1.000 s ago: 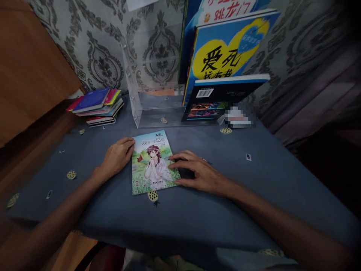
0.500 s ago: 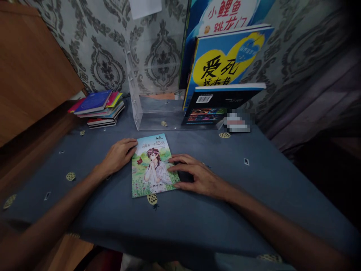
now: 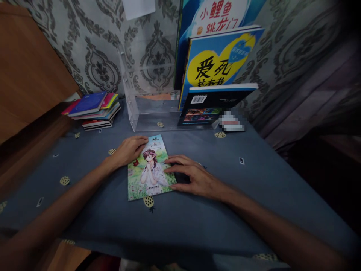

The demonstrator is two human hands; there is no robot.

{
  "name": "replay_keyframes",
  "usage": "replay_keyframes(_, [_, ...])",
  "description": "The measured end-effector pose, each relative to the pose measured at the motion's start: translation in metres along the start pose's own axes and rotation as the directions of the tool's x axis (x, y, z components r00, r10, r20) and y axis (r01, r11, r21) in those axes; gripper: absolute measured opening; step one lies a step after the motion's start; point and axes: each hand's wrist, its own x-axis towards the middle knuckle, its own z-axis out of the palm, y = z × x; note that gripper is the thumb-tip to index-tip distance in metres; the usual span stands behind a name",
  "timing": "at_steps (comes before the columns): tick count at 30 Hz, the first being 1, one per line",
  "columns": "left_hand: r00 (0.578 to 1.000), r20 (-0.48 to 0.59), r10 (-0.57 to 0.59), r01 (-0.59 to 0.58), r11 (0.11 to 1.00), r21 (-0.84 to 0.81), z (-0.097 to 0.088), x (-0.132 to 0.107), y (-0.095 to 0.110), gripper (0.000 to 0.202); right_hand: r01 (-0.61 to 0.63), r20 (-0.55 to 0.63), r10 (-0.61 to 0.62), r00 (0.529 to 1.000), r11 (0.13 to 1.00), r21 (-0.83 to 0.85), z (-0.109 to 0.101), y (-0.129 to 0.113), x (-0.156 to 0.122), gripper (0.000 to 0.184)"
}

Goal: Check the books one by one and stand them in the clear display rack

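Note:
A thin closed book [image 3: 149, 177] lies flat on the tablecloth, its green and white cover showing a drawn figure with clasped hands. My left hand [image 3: 131, 150] rests over the book's upper left corner, fingers stretched out, covering part of the title. At the right edge, my right hand [image 3: 194, 175] lies with thumb and fingers spread, the fingertips touching the cover. Neither hand grips the book.
Behind the book stands a clear acrylic rack [image 3: 152, 126]. It holds a black book [image 3: 217, 103] and a blue and yellow book [image 3: 222, 60], among others. A stack of books [image 3: 91, 105] sits at the back left. A blurred-out object [image 3: 232, 121] is beside the rack.
My left hand has moved right, from the book's left edge onto its upper left corner. My right hand stays at the right edge. The whole view has shifted slightly.

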Motion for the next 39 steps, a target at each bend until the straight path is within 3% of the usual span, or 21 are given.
replay_keyframes(13, [0.995,0.004,0.096,-0.095,0.993,-0.075,0.018,0.034,0.004,0.036,0.007,-0.008,-0.007,1.000,1.000,-0.005,0.000,-0.001,-0.001,0.037])
replay_keyframes(24, [0.981,0.015,0.196,-0.194,0.979,-0.069,0.026,0.034,-0.007,0.041,0.017,-0.006,-0.017,1.000,1.000,-0.017,0.000,0.000,0.000,0.037])
replay_keyframes(39, [0.965,0.115,0.237,-0.233,0.971,-0.049,0.018,0.025,0.008,0.057,0.024,-0.005,-0.024,1.000,0.999,-0.027,-0.002,-0.004,0.001,0.037])
